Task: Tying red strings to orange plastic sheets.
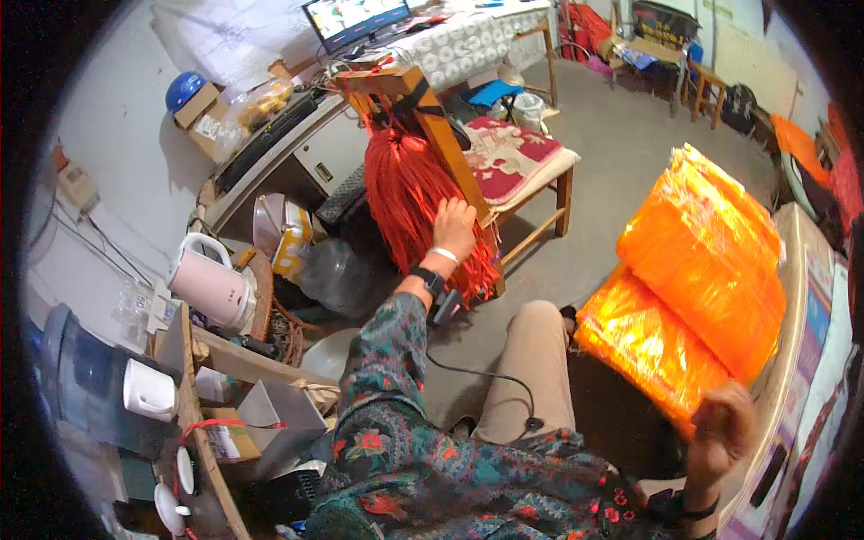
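A thick bundle of red plastic strands [405,184] hangs from the top of an upright wooden frame [441,135] in front of me. My left hand [454,227] reaches forward to the lower right part of the strands, its fingers curled closed against them. At the right lies a folded stack of shiny orange plastic sheets [702,261], its lower part spread toward me. My right hand [723,430] is at the stack's near corner with fingers bent inward. Whatever is between those fingers is hard to make out.
Behind the frame stands a chair with a red and white cushion [508,153]. A desk with a monitor [355,22] is at the back. On the left are a pink kettle [211,283], a white mug [150,390] and a wooden shelf edge [202,432]. A black cable [486,371] crosses my knee.
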Available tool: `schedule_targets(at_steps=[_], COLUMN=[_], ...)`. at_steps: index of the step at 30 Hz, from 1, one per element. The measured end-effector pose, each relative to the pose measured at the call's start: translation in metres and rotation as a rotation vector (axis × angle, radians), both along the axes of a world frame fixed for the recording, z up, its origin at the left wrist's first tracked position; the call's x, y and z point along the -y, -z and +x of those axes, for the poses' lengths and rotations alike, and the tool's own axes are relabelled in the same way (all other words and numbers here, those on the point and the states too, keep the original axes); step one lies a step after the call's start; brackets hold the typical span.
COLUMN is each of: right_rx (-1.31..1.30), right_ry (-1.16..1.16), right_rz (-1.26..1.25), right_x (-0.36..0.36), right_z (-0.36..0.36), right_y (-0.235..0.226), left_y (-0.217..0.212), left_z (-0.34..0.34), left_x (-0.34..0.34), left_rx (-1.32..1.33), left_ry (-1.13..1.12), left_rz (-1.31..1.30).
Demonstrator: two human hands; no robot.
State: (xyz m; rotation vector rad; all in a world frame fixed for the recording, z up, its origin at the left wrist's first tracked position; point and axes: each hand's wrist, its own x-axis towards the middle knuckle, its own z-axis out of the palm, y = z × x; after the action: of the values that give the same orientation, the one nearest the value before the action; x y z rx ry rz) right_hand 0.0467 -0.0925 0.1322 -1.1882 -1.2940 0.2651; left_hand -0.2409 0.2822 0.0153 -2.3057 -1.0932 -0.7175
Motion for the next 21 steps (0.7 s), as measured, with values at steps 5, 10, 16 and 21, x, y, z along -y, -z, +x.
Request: schedule_targets(at_steps=[5, 10, 16, 21], right_rx=[-0.328, -0.399, -0.341, -0.343], right_ry=[0.018, 0.072, -0.027, -0.148], right_rz=[-0.394, -0.492, -0.546, -0.708], right_x=[-0.011, -0.013, -0.022, -0.033], right_z=[0.023, 0.025, 0.018, 0.006], right_y=[0.066, 0.084, 0.094, 0.112], left_y=[-0.005, 0.017, 0.028, 0.005], left_z=[-0.014, -0.024, -0.006, 0.102], left_x=[-0.047, -0.044, 0.006, 0.14], left_rx=[-0.549, -0.684, -0.455, 0.477], left_ry=[-0.139, -0.074, 0.256, 0.335], left_rz=[0.173, 0.104, -0.004, -0.858])
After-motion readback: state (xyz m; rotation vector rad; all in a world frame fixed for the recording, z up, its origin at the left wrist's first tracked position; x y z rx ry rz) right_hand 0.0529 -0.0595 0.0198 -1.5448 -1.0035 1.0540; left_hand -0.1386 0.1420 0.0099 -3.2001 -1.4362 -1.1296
